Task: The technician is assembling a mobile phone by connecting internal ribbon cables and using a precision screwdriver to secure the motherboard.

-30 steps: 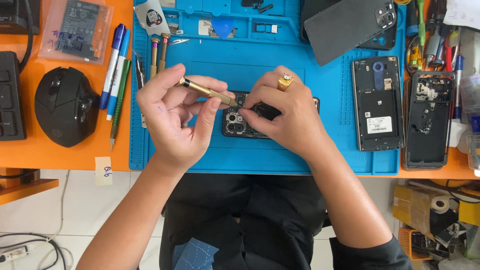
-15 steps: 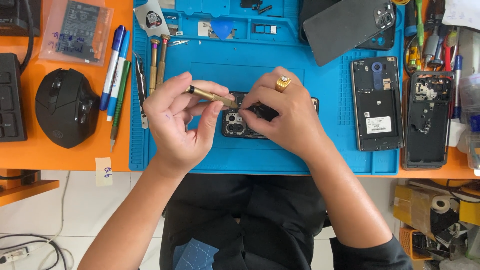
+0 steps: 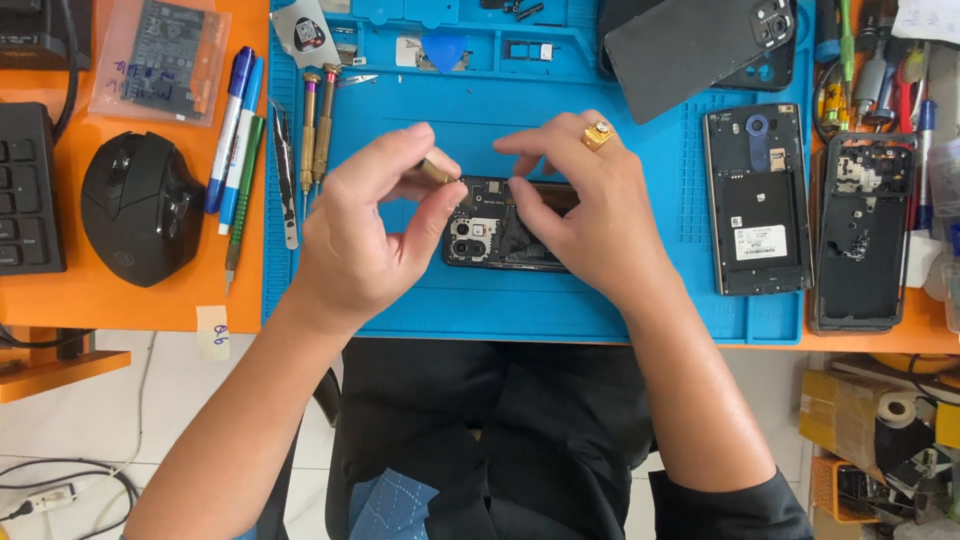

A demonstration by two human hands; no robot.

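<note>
Since the earlier frames, the left hand (image 3: 365, 235) has turned the brass screwdriver (image 3: 436, 171) more steeply, so now only its short golden end shows between thumb and forefinger, where before a long part of the shaft was visible. Its fingers are clamped on this tool, just at the top left corner of the opened phone (image 3: 505, 225). The phone lies flat in the middle of the blue work mat (image 3: 400, 300), with its back cover off and the camera block showing on its left part.

The right hand (image 3: 580, 200), which wears a gold ring (image 3: 597, 135), rests on the right part of the phone; its thumb and forefinger are pressed close together on the upper edge of the phone. If they pinch some small part there, I cannot tell.

On the mat to the right lies a second opened phone body (image 3: 757, 200), and beside it, partly on the orange bench (image 3: 120, 300), a dark phone frame (image 3: 862, 235). A dark back cover (image 3: 695, 45) lies tilted at the top of the mat. Near the left edge of the mat there are two more brass screwdrivers (image 3: 318, 125) and tweezers (image 3: 288, 190). On the bench to the left I see pens (image 3: 232, 130), a black mouse (image 3: 142, 208) and the edge of a keyboard (image 3: 28, 190).
</note>
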